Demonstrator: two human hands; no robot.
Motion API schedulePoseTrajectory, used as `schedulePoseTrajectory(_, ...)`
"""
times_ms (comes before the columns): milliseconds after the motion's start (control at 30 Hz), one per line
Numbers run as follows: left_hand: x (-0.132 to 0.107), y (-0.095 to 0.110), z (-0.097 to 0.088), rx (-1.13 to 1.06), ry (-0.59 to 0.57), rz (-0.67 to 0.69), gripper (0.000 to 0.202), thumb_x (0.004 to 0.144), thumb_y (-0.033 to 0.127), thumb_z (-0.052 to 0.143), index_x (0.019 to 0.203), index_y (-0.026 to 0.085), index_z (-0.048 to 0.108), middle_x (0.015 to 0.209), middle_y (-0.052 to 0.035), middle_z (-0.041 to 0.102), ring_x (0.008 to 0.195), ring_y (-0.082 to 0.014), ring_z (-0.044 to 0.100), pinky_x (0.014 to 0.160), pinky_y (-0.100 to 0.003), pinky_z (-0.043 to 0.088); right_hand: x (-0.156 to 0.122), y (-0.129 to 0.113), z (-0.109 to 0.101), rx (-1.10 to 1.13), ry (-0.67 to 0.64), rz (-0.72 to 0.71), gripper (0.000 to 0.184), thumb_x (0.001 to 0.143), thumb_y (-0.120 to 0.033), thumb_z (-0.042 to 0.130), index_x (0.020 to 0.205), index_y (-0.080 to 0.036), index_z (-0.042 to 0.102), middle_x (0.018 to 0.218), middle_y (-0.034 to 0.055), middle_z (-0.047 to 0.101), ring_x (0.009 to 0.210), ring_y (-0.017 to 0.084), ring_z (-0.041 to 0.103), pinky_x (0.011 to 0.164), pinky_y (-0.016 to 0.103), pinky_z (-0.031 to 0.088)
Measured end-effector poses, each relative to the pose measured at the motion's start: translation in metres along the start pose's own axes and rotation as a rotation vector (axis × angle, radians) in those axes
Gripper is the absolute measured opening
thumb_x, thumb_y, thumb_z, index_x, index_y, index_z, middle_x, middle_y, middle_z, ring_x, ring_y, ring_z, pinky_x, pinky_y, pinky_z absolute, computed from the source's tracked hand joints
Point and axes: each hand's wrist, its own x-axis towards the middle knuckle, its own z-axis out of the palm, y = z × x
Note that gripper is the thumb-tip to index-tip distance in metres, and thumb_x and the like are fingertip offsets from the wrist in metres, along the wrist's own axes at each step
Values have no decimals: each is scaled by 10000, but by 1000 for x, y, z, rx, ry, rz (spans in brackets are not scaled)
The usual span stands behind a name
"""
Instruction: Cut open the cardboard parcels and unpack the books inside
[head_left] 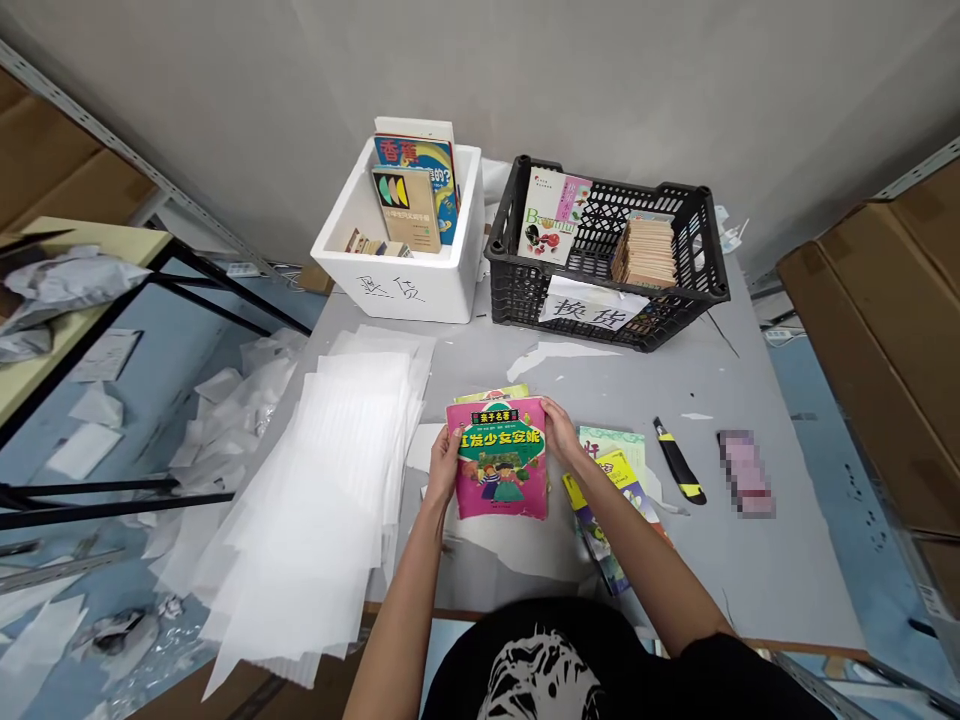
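Note:
A pink softcover children's book [496, 470] with a green title panel lies on the grey table [739, 570]. My left hand [446, 464] grips its left edge, and my right hand [560, 430] holds its upper right edge. A yellow-green book [491, 394] sticks out from beneath it, mostly hidden. Right of my right forearm, more picture books [611, 497] lie overlapping. Beyond them are a black and yellow utility knife [679, 462] and a pixelated pink item [746, 474].
A stack of white foam sheets [315, 500] lies left of my hands, with scraps on the floor below. At the back stand a white foam box [397, 285] holding books and a black plastic crate [607, 255] holding books. Cardboard boxes [870, 340] stand at the right.

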Motion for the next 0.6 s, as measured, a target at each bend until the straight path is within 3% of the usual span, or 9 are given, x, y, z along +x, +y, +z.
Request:
schedulePoseTrajectory(300,-2,14,-1,-95,-28,-64,519,661,561,705,1018,191,628,946,-56,729,835,-212,683,741,-322,527,-27,-36,0,111,-143,35,311,665,-469,615,863,-233,652,927,24,725,904,230,644,836,361,498)
schedulePoseTrajectory(600,0,18,4,-156,-39,-46,456,681,526,707,972,187,611,905,-38,728,781,-190,679,714,-310,529,-34,-47,-3,131,-170,49,384,625,-467,699,929,-239,644,983,15,721,908,219,656,792,326,519)
